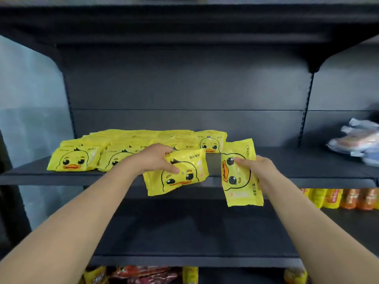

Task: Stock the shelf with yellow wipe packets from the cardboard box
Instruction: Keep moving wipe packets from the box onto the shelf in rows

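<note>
Two packets in play: left hand (155,158) pinches the landscape packet (184,179) at the shelf (307,181) lip, right hand (259,171) grips the sideways packet (239,191). Smart play: set each flush against the stocked row (75,160), duck facing out.

The dark shelf (287,167) bears yellow wipe packets (73,158) left of and behind the left grip (152,158), pale wrapped packs (356,140) well to its right.

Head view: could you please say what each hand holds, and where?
Left hand grips an upright yellow wipe packet by its upper left corner; right hand grips a sideways yellow wipe packet by its right edge.
</note>
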Action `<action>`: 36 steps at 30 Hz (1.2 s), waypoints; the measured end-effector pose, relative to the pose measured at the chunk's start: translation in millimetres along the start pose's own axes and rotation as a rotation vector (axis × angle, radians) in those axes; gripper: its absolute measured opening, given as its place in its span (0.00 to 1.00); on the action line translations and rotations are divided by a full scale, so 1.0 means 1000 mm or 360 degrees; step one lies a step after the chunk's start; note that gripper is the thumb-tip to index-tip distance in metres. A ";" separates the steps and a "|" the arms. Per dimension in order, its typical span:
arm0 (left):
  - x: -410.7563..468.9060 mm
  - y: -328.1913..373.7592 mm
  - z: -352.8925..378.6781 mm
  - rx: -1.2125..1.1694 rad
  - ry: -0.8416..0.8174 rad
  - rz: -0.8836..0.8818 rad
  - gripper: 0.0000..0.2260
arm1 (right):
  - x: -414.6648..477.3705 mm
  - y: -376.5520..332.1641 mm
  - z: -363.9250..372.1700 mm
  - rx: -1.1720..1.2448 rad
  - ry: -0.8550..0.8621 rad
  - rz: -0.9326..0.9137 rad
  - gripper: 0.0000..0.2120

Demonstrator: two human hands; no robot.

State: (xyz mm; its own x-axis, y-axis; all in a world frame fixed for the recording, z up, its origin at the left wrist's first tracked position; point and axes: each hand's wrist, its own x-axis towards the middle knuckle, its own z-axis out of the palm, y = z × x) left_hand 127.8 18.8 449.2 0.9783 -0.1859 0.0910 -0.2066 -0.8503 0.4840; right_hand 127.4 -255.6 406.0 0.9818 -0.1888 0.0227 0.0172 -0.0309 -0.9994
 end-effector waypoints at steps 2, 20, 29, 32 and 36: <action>0.022 0.001 -0.012 0.0119 0.0027 0.0079 0.34 | 0.021 -0.016 0.008 -0.0153 0.0005 -0.0065 0.08; 0.160 0.001 -0.073 0.0214 0.0074 0.0337 0.09 | 0.243 -0.031 0.087 -0.1907 -0.0167 -0.0650 0.30; 0.189 0.000 -0.069 0.0080 0.0111 0.0277 0.10 | 0.290 -0.002 0.104 -0.2007 -0.0082 -0.1171 0.27; 0.193 0.001 -0.065 0.0074 0.0157 0.0258 0.11 | 0.289 0.001 0.104 -0.2060 -0.0061 -0.1223 0.31; 0.197 0.002 -0.058 0.0128 0.0211 0.0204 0.21 | 0.282 -0.008 0.101 -0.2171 -0.0035 -0.1187 0.36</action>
State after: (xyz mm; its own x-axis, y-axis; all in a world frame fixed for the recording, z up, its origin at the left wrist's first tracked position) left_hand 320.5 9.3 518.8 0.9359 -0.2335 0.2638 -0.3250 -0.8613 0.3907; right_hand 423.6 -209.9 417.8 0.8323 0.2891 0.4731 0.3186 -0.9477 0.0186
